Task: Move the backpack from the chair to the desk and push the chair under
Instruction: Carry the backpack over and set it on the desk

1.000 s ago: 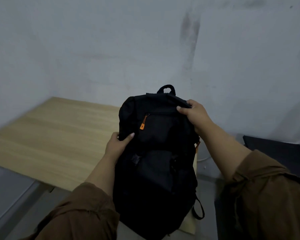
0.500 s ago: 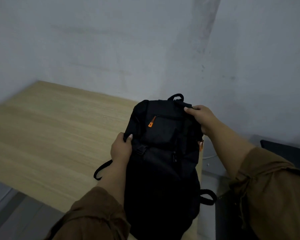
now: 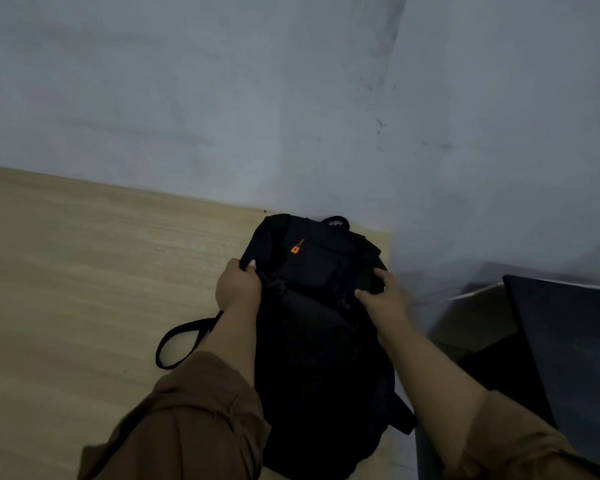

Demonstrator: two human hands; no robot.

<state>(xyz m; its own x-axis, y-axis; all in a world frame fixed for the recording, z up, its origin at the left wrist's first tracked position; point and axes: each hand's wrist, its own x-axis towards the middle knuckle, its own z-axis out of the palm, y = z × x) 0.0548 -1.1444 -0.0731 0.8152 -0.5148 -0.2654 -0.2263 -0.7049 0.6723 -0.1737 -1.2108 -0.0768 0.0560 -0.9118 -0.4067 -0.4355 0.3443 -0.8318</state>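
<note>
A black backpack (image 3: 321,341) with an orange zipper pull lies on the right end of the light wooden desk (image 3: 84,289), its top handle toward the wall. My left hand (image 3: 238,284) grips its upper left side. My right hand (image 3: 383,296) rests on its upper right side, fingers curled onto the fabric. One black strap loops out onto the desk at the left. The chair is not in view.
A grey wall (image 3: 291,98) runs right behind the desk. To the right of the desk stand a dark flat panel (image 3: 568,341) and a light box-like object (image 3: 475,317). Brown sleeves cover both forearms.
The backpack has moved from the air over the desk edge down onto the desk's right end near the wall. My right hand slid from the top flap to the upper right side.
</note>
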